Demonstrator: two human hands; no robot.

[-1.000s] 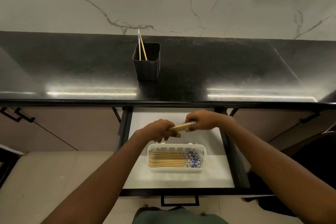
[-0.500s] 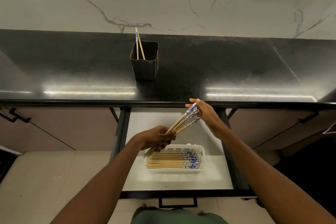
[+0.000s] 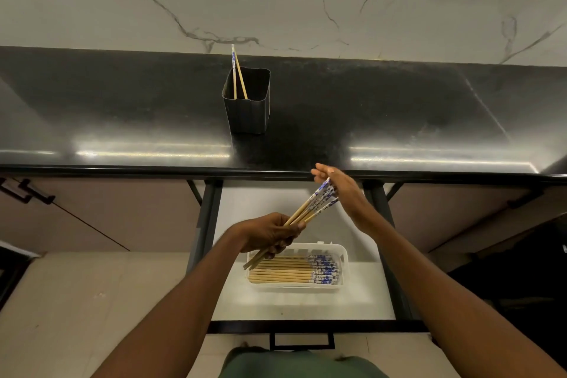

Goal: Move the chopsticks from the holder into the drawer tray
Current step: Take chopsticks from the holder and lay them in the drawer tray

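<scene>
Since half a second ago almost nothing has shifted: I keep my left hand (image 3: pixel 270 232) closed around the plain ends of a bundle of chopsticks (image 3: pixel 310 209), tilted up and to the right, and my right hand (image 3: pixel 337 190) stays open, palm flat against the blue-patterned tips. I judge I am squaring the ends with that palm so the bundle lies flat and faces the same way as those already stored.

Just below my left hand, the bundle's lower ends overhang the near left corner of the white tray (image 3: pixel 343 255), where a row of chopsticks (image 3: pixel 291 271) lies with patterned ends to the right. Around the tray, the open drawer (image 3: pixel 306 307) floor is bare, and nothing blocks the way down.

Well beyond both hands, on the black counter (image 3: pixel 399 107), the dark holder (image 3: pixel 247 101) keeps two chopsticks (image 3: pixel 237 77), so one more trip remains.
</scene>
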